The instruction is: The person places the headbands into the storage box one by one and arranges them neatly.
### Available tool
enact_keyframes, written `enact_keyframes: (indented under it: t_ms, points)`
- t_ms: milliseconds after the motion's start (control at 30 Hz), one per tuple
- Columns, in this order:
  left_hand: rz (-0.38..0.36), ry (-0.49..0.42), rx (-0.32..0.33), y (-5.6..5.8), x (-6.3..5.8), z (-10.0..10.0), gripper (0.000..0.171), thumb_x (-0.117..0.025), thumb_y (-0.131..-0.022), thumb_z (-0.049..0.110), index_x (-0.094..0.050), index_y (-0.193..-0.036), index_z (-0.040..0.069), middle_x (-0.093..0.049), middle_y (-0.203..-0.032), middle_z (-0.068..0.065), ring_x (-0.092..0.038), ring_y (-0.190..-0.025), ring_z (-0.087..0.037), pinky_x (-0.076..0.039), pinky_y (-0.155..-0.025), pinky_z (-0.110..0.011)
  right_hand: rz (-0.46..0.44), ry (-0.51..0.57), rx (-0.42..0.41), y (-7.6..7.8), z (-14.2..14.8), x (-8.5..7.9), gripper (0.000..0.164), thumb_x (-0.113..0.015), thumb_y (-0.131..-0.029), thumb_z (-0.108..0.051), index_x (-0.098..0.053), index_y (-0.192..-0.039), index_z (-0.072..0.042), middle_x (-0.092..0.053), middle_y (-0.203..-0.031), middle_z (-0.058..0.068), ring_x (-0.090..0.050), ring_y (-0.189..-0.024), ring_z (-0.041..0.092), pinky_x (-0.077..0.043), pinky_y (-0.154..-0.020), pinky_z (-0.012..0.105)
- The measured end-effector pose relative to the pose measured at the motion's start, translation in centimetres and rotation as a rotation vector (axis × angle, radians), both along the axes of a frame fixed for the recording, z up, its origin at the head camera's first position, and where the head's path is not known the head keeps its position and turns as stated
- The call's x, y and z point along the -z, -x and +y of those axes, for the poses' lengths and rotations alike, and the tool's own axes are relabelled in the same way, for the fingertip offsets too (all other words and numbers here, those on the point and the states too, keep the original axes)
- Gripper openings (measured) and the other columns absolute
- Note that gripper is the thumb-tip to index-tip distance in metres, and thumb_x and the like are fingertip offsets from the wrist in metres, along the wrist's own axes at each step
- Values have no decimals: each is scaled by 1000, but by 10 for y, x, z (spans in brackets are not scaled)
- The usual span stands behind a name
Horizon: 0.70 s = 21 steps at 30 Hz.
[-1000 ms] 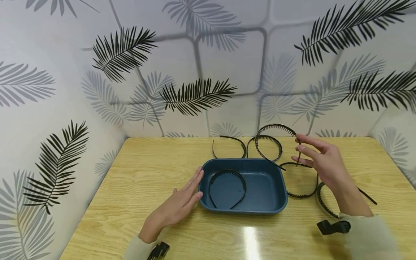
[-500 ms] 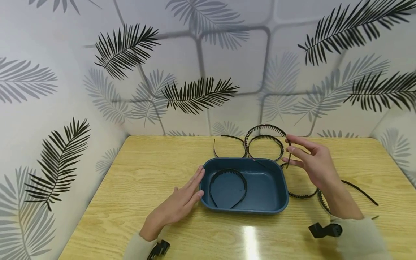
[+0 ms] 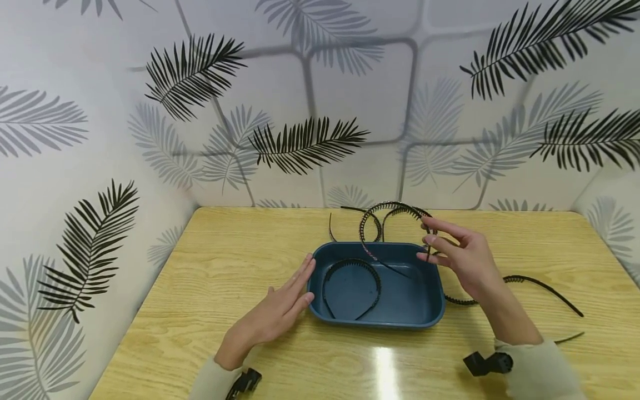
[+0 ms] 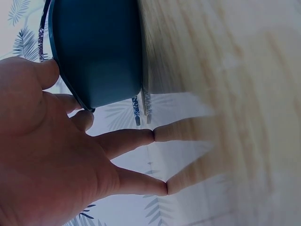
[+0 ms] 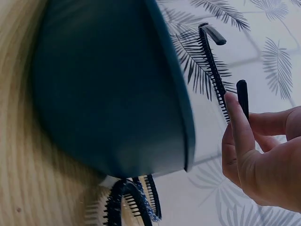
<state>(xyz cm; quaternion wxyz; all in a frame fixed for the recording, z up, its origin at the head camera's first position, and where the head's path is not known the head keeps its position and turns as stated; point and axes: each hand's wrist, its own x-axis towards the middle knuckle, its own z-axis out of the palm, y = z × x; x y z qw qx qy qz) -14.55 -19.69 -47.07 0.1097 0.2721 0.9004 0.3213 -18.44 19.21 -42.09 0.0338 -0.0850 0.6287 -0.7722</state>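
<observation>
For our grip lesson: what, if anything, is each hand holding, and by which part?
Right hand: a black headband, near one end. Left hand: nothing, just touching the tub.

The table (image 3: 200, 289) has a yellowish wooden top with visible grain; a bright streak of reflected light (image 3: 385, 369) lies on its near part. Beyond its far edge stands a pale back wall (image 3: 360, 94), printed with black and grey fronds (image 3: 309, 149) and blurred grey lines. The left side wall (image 3: 75, 172) bears similar fronds.
</observation>
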Motion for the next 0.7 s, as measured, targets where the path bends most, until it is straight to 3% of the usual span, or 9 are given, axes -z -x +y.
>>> enact_keyframes:
  t_ms: [167, 400, 700]
  points:
    - [-8, 0, -5, -1, -1, 0, 64, -34, -114, 40, -1, -167, 28, 5, -172, 9, -17, -154, -22, -12, -100, -88, -4, -16, -15, -2, -9, 6, 48, -65, -101, -4, -52, -145, 9, -63, -133, -1, -67, -111, 16, -59, -84, 42]
    - [-1, -3, -8, -2, -1, 0, 64, -34, -113, 41, -2, -167, 28, 4, -172, 9, -16, -154, -21, -13, -100, -87, -30, -51, -40, -2, -18, 14, 48, -63, -102, -1, -50, -146, 11, -61, -132, 3, -68, -109, 17, -58, -85, 43]
    - [-2, 15, -8, -2, -2, 2, 63, -33, -114, 39, -1, -167, 27, 4, -173, 7, -16, -154, -22, -13, -100, -88, -28, -38, -82, -3, -29, 25, 46, -63, -100, 2, -51, -144, 13, -65, -129, -1, -68, -110, 15, -59, -84, 45]
